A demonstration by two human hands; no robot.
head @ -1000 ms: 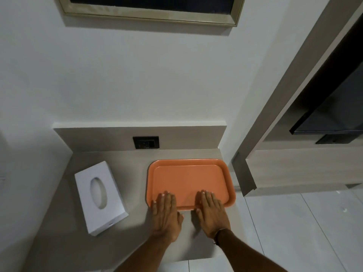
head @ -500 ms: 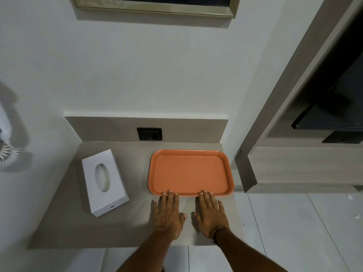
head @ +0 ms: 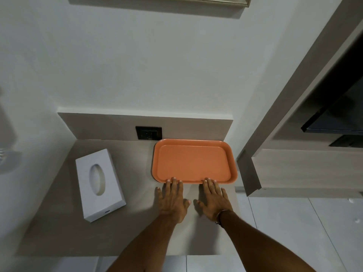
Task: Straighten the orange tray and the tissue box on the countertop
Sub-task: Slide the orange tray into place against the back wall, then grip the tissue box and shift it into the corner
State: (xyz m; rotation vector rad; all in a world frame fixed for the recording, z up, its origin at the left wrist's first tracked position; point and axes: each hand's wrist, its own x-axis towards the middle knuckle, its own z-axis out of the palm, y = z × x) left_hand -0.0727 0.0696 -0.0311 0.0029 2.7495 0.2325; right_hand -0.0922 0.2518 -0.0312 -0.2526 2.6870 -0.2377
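Note:
The orange tray (head: 193,160) lies flat at the back right of the grey countertop (head: 135,222), its far edge against the backsplash. My left hand (head: 172,199) and my right hand (head: 215,200) rest palm-down on the counter in front of it, fingers spread, fingertips touching the tray's near rim. Neither hand holds anything. The white tissue box (head: 100,184) with an oval opening lies on the left of the counter, turned slightly off square, apart from both hands.
A black wall socket (head: 148,132) sits in the backsplash just left of the tray. A wooden cabinet (head: 306,169) juts out on the right, close to the tray's right edge. White floor tiles lie beyond the counter's front edge.
The tray has slid away from me to the backsplash, pushed by both hands' fingertips. My fingers moved from on the tray to its near rim. The tissue box has not moved.

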